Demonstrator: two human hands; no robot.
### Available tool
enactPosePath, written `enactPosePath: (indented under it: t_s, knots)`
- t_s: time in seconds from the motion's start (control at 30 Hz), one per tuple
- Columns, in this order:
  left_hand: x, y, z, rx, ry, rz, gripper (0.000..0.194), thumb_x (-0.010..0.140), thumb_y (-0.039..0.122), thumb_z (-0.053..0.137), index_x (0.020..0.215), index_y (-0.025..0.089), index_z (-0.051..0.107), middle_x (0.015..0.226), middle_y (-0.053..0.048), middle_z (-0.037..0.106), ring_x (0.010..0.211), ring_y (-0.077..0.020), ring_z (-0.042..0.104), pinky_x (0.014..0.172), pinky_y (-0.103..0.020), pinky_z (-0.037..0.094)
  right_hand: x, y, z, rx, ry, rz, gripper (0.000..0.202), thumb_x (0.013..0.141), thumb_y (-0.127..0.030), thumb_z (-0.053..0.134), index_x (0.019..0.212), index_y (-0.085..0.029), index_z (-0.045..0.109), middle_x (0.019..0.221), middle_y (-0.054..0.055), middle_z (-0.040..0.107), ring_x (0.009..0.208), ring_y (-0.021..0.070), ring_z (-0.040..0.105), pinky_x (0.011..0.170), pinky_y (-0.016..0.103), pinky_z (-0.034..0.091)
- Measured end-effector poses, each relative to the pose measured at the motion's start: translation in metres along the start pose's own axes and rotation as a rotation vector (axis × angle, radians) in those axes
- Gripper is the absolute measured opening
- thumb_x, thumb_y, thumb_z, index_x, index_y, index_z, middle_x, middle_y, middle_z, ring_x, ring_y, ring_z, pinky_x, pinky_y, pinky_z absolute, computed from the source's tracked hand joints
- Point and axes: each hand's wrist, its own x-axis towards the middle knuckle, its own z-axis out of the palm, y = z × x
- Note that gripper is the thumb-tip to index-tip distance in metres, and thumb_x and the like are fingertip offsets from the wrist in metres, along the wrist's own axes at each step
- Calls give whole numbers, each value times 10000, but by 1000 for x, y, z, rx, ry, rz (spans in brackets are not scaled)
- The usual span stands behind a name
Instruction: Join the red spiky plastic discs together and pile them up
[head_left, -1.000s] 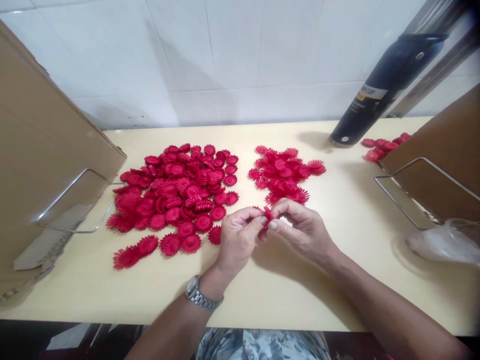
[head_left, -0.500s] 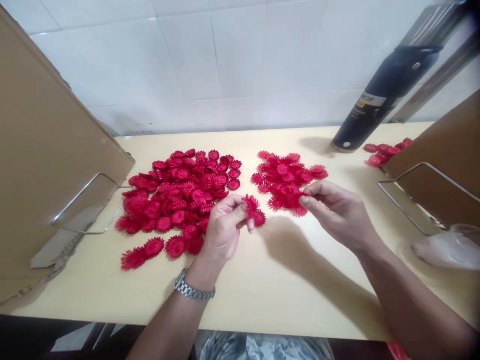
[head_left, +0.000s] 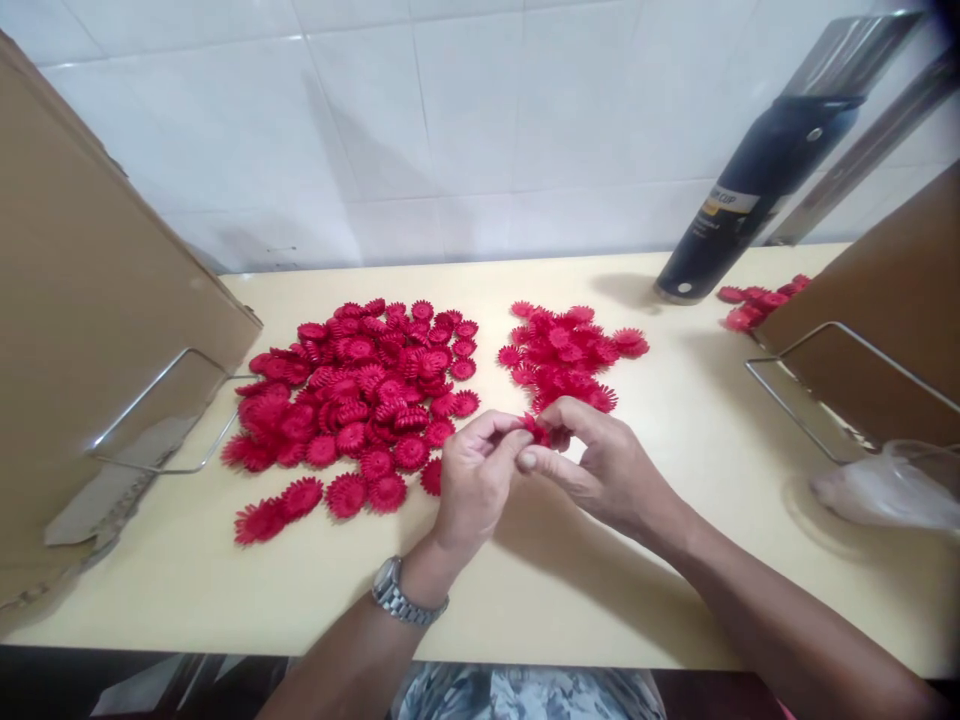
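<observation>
Red flower piece (head_left: 535, 430) is held up between the fingertips of both hands, above the near middle of the pale tabletop (head_left: 300, 600). The left hand (head_left: 474, 478) has its grip closed on the piece, thumb against fingers. The right hand (head_left: 615, 465) meets it from the right, its fingers curled at the piece and its thumb near the left thumb; whether this grip is fully closed on it, I cannot tell.

To the left of the hands spreads a large heap (head_left: 367, 390) of ruffled red discs, with a short row (head_left: 277, 508) of similar ones just beside its near left side. A smaller heap (head_left: 562, 350) of red petal shapes lies just beyond the hands, apart from the large one. At the far right, a dark bottle (head_left: 757, 190) with a pale label appears tilted in the view, and a few red pieces (head_left: 761, 300) lie between it and the right cardboard (head_left: 885, 300). A bent wire (head_left: 792, 411) is in front of that board, near a clear plastic bag (head_left: 889, 490). Left cardboard (head_left: 90, 300) has another wire loop (head_left: 140, 398) before it. A metal watch (head_left: 405, 592) circles the left wrist.
</observation>
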Motion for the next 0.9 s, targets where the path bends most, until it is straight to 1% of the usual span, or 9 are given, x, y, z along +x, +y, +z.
enactPosePath:
  t_s: [0.27,0.33,0.4,0.47,0.53,0.6,0.73,0.83,0.9]
  knots:
    - [0,7,-4,225,-128,62,121,814,182,537,756,151,638,686,-2,560,575,-86,526,566,-220,438,1,9,-9,373,-20,220,104,839,-231,530,782,-174,596,747,14,620,703,135,560,620,257,434]
    - [0,7,-4,242,-69,99,67,801,180,555,806,162,620,752,-6,555,626,-91,531,586,-218,443,1,8,-9,369,-20,235,120,836,-232,527,765,-170,601,709,2,596,656,119,527,590,249,413]
    - [0,7,-3,225,7,115,134,777,177,591,910,186,588,841,-5,558,679,-92,536,619,-217,452,1,8,-9,344,-35,244,152,831,-242,527,725,-162,599,655,-8,560,613,109,493,564,245,394]
    - [-1,7,-3,217,-20,75,163,768,180,603,928,188,574,827,0,568,677,-90,532,625,-213,450,1,7,-9,348,-67,247,177,828,-251,531,690,-157,591,639,-7,558,614,111,502,575,249,404]
    - [-2,7,-1,233,-85,5,36,788,193,576,811,166,575,695,14,554,600,-80,508,569,-198,429,1,8,-8,361,-77,255,155,821,-250,549,706,-158,598,666,0,592,645,120,537,608,256,428]
    - [-3,7,1,250,-87,-32,57,806,199,548,766,161,563,626,23,538,555,-76,497,532,-191,416,1,9,-5,378,-60,260,99,811,-245,574,769,-163,612,703,6,622,671,127,563,630,262,449]
    - [-4,5,4,229,-71,-30,194,797,174,556,989,194,538,705,25,585,579,-85,550,573,-206,466,0,15,0,535,-85,237,119,828,-284,576,800,-170,591,692,13,632,665,136,590,625,275,476]
    - [-3,5,5,164,-73,-50,205,767,144,572,963,185,532,718,20,592,596,-89,578,604,-211,494,-1,18,1,567,-103,268,190,848,-339,551,761,-170,554,671,19,630,656,140,592,626,284,481]
    - [-2,6,4,132,-81,-61,192,750,128,575,935,172,546,759,4,602,620,-91,590,628,-218,509,-1,19,1,470,-83,287,211,859,-352,522,752,-171,538,680,24,631,648,139,581,618,283,474]
